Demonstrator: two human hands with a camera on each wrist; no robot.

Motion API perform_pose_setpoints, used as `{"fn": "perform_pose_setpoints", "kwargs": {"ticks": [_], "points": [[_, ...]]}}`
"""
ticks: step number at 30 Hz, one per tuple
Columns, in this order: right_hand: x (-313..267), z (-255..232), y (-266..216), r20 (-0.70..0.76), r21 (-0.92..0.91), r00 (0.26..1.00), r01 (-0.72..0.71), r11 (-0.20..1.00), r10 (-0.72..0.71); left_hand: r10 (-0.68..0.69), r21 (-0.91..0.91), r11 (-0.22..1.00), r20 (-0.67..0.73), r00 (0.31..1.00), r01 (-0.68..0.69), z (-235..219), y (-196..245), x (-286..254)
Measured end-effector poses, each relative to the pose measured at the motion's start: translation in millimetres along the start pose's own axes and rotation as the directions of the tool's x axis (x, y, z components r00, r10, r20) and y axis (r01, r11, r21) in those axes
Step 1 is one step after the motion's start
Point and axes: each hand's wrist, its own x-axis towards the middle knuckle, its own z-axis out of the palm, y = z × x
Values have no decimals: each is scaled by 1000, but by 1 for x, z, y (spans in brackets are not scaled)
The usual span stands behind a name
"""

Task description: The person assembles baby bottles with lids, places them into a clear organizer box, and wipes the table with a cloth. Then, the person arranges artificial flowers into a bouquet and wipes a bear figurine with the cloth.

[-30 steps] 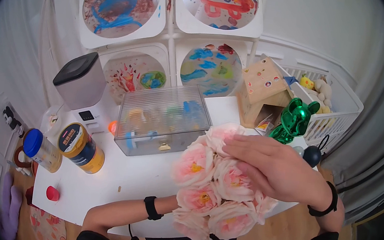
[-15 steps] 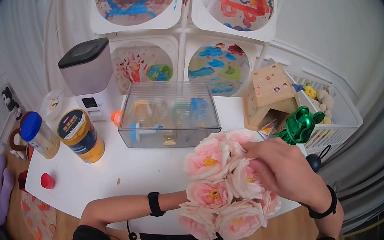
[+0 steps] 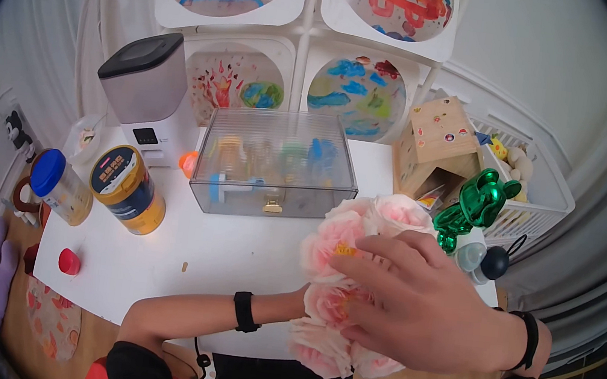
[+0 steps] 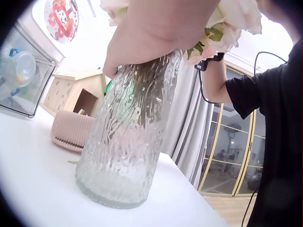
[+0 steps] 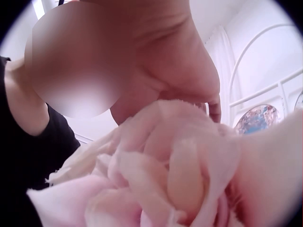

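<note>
A bunch of pale pink roses [image 3: 327,302] with yellow centres stands in a clear, rippled glass vase [image 4: 123,156] on the white table. My left hand [image 4: 156,35] grips the vase around its upper part, just under the blooms; in the head view the flowers hide this hand. Dark stems show through the glass. Over the roses lies my right hand [image 3: 429,307], fingers spread and slightly bent, fingertips on the petals of the middle blooms. Large petals [image 5: 170,175] fill the lower half of the right wrist view, beneath that hand.
Behind the roses stands a transparent box [image 3: 276,167] with a gold clasp. A wooden house [image 3: 438,142] and shiny green bear figure [image 3: 475,207] are at right. A yellow tub [image 3: 132,195], blue-lidded jar [image 3: 61,190] and red cap [image 3: 69,261] sit left. A pink ribbed object [image 4: 71,130] is near the vase.
My right hand has moved from the upper right blooms down over the middle ones, its fingers spreading apart. The head view has shifted; my left arm keeps its place beside the flowers.
</note>
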Motion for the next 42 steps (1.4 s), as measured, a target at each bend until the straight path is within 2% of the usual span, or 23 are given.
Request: {"fn": "perform_pose_setpoints", "kwargs": {"ticks": [2, 6, 9, 15, 19, 20, 21, 22, 24, 26, 30, 32, 36, 38, 42], "points": [[2, 1, -8, 99, -136, 994, -37, 990, 51, 5, -1, 1000, -2, 1000, -5, 8, -3, 15], [4, 4, -11, 148, -112, 989, -3, 994, 20, -1, -39, 999, -12, 1000, 1, 8, -5, 12], [1, 5, -13, 164, -48, 986, -33, 998, 40, -13, -102, 995, -28, 1000, 10, 12, -8, 12], [-1, -3, -8, 132, -49, 991, -16, 999, 22, -38, -222, 975, -56, 998, 25, 21, -19, 13], [2, -6, -4, 204, -43, 979, 11, 999, -2, -55, -283, 959, -59, 997, 36, 31, -29, 11], [2, -6, -4, 219, -61, 976, 17, 998, -3, 110, -127, 982, -207, 972, -138, 35, -31, 12], [2, -4, -4, 218, -58, 976, 15, 998, -2, 286, 53, 957, -321, 903, -284, 37, -31, 11], [2, -1, -4, 176, -67, 984, 35, 997, -23, 284, 52, 958, -320, 904, -283, 37, -31, 10], [2, -1, -5, 135, -76, 990, 54, 996, -44, 196, -187, 949, -281, 940, -254, 37, -31, 10], [2, -4, -8, 110, -29, 994, 21, 999, -18, 118, -414, 887, -223, 968, -204, 37, -32, 12], [-2, 3, -13, 47, -2, 999, -17, 1000, 17, 12, -780, 623, -58, 998, -53, 28, -38, 19], [-5, 5, -15, -5, 0, 1000, -13, 1000, 13, 6, -781, 623, -61, 998, -51, 27, -36, 17], [-9, 3, -15, 19, 13, 998, 52, 999, -52, -9, -781, 623, -60, 998, -41, 35, -38, 25], [-10, 3, -18, 20, -24, 984, 179, 984, -178, -15, -781, 624, -60, 998, -37, 43, -38, 38], [-22, 0, -27, -35, -15, 990, 139, 990, -139, -23, -786, 618, -44, 999, -21, 43, -36, 42]]}}
